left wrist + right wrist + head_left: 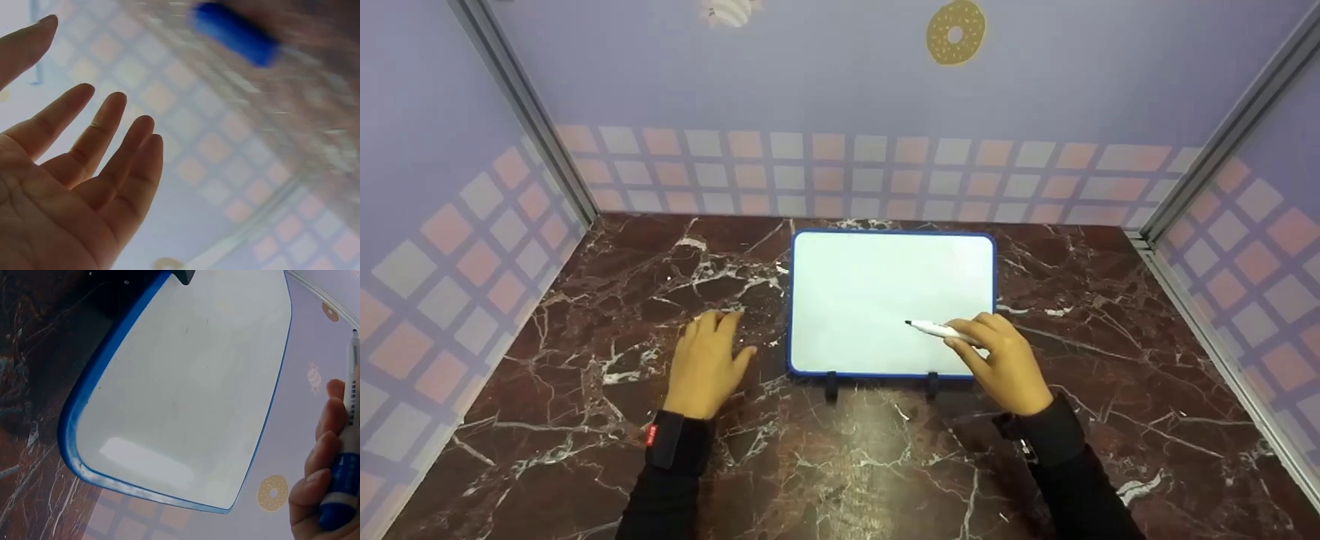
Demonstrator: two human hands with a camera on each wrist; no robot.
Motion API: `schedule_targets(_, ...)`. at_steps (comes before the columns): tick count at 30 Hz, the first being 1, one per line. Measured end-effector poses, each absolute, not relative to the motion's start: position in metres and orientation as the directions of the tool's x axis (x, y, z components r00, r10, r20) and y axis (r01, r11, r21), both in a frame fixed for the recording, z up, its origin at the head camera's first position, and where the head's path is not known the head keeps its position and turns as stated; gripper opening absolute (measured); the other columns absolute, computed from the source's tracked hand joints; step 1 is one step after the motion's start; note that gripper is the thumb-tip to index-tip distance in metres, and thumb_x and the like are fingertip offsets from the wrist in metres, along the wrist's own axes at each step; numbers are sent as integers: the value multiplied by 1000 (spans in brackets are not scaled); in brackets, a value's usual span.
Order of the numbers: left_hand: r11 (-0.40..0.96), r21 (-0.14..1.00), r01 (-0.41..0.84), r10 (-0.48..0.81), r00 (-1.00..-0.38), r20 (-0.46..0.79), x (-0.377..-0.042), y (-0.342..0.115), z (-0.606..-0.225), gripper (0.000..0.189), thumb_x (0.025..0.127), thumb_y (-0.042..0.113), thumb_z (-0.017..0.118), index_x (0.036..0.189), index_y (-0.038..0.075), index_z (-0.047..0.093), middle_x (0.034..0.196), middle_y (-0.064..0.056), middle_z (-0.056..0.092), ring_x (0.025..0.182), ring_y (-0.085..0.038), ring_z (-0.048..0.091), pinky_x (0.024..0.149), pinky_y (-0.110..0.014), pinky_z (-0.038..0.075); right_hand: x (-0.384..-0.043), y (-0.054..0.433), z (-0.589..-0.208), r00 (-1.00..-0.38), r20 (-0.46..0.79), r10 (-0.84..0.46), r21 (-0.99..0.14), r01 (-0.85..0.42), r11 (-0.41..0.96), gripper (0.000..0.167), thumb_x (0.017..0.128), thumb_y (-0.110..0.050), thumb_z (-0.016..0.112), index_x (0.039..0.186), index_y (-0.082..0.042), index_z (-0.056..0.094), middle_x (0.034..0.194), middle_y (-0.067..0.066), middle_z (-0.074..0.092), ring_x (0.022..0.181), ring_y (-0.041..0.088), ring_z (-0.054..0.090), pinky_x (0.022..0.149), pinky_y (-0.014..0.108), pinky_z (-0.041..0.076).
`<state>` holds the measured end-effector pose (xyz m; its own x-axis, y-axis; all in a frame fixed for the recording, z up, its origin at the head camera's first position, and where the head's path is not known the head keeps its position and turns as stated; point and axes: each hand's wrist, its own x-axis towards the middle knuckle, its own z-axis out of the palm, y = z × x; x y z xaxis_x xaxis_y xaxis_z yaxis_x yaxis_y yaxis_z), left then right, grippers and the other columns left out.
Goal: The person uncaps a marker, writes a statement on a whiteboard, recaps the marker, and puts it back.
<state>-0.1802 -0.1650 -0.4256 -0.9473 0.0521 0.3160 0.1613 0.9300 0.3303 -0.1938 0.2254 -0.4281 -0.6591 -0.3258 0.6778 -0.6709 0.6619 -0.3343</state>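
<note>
In the head view, my right hand (1003, 361) pinches an uncapped whiteboard marker (934, 328) with a white barrel and dark tip pointing left. The marker overlaps the lower right of a blue-framed whiteboard (877, 292). In the right wrist view, fingers curl round the marker (351, 405), whose rear end is blue, beside the board. My left hand (703, 367) is left of the board, palm down, thumb spread. Its fingers (84, 149) are extended and hold nothing in the left wrist view. A blurred blue cylinder (236, 34), like a marker cap, shows past them; the hand hides it from the head view.
The whiteboard stands on two black feet (831, 386) on a dark red marbled table (855, 465). Purple panels (840, 82) with pink and white checks enclose the back and both sides, joined by metal corner posts (529, 112).
</note>
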Motion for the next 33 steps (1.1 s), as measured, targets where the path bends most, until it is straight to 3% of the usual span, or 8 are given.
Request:
schedule_targets(8,900,232,370,198,-819,539,-167,-129,-411,61,78,25,82,129,2,58,122,-22,59,115,-38,57,101,-49,47,-194,221,-428,-646,682,-343,-314,-682,660,21,81,-7,77,102,-9,74,76,-3,56,71,8,41,60,24,36)
schedule_targets(17,862,60,504,353,-681,642,-160,-94,-405,66,75,37,82,130,8,58,128,-16,59,125,-39,53,110,-51,41,-189,210,-428,-629,679,-379,-289,-703,650,23,80,-8,79,103,-11,75,76,-3,58,71,8,43,59,23,38)
schedule_targets(24,844,-10,536,431,-666,608,-158,-67,-404,62,77,42,79,130,17,60,131,-11,60,129,-36,51,109,-58,38,-185,201,-431,-608,689,-395,-247,-709,661,24,79,-10,80,102,-12,74,76,-4,57,70,9,43,60,25,38)
schedule_targets(33,771,-13,636,514,-611,602,-161,-36,-417,53,79,34,79,125,14,63,121,-8,66,112,-24,62,100,-37,51,-181,186,-436,-591,670,-450,-187,-721,668,24,78,-15,81,101,-10,75,77,-3,60,71,12,50,61,26,44)
